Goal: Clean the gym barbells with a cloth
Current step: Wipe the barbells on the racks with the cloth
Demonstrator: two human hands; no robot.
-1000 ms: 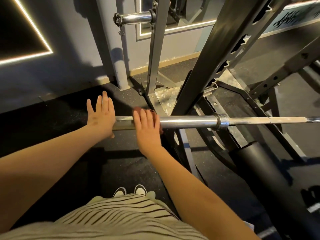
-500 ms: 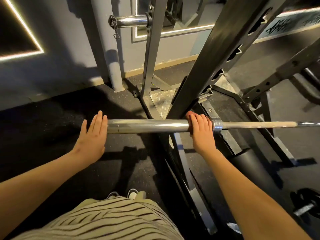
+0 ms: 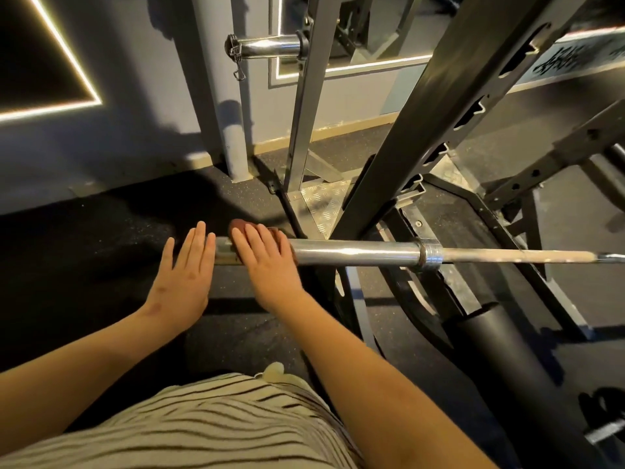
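A: Though mostly hidden, cloth (image 3: 238, 227) located where?
B: Draped over barbell sleeve (image 3: 355, 253) near its end, pressed under right hand (image 3: 270, 269), fingers straight. Left hand (image 3: 182, 282) flat, holding nothing, against sleeve's tip.

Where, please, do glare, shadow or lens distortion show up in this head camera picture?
Head view: a glare streak runs along the barbell; the wall light strip is blown out; the floor beyond the left hand lies in deep shadow; the rack upright leans steeply, likely wide-angle distortion; the cloth under the right hand looks slightly soft.
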